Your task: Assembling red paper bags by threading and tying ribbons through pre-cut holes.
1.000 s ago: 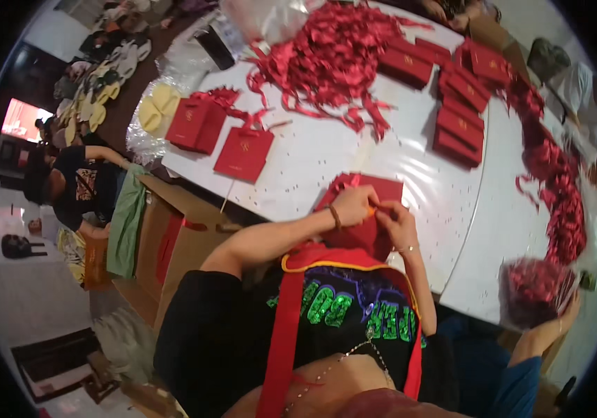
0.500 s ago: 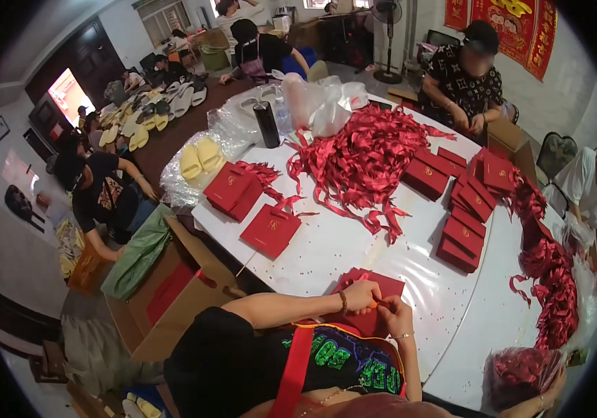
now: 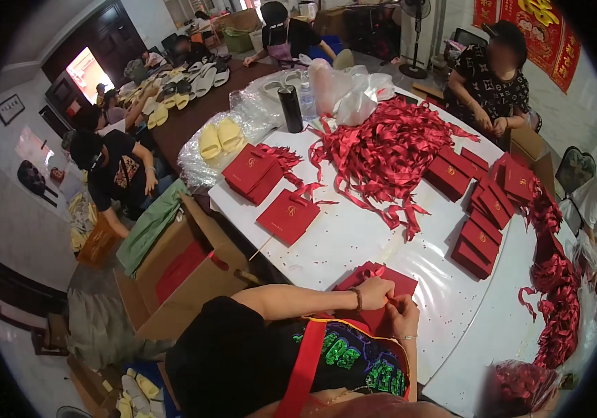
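White table [image 3: 354, 244] bears one ribbon heap [image 3: 382, 150]; both hands [image 3: 389, 301] pinch one red box [image 3: 382, 282].

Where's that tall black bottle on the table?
In the head view the black bottle stands upright at the far left end of the white table, beside clear plastic bags and just left of the big heap of red ribbons.

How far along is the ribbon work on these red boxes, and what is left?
Looks done: rows of red boxes lie stacked at the table's right. In hand: the left hand and right hand pinch a ribbon on the red box at the near edge. Left, probably: a big ribbon pile and several boxes at the left.
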Action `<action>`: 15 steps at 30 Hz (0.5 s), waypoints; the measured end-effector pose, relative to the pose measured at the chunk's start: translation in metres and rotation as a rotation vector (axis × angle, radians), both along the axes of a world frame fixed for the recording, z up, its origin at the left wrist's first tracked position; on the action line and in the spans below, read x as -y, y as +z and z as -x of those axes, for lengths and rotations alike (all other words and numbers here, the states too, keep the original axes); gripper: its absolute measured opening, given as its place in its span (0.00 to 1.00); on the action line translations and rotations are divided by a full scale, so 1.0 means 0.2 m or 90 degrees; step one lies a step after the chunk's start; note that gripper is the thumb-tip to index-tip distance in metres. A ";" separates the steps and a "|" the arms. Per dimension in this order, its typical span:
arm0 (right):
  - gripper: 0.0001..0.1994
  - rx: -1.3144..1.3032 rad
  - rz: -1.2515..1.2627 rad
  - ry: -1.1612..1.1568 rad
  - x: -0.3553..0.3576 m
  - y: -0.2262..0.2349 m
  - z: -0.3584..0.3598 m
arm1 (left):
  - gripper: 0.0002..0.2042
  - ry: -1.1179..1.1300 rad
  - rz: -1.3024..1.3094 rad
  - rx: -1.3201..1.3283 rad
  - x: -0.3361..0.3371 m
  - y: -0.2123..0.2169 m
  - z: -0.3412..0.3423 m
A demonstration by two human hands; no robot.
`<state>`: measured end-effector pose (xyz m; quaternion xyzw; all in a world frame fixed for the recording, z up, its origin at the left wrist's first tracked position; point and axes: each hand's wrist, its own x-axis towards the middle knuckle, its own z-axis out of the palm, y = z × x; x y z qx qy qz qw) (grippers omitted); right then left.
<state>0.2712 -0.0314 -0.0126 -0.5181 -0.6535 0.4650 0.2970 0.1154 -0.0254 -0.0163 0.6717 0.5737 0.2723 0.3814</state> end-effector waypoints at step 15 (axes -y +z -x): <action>0.09 -0.049 0.167 -0.004 -0.12 -0.04 -0.01 | 0.10 0.059 0.156 0.143 -0.07 0.00 0.06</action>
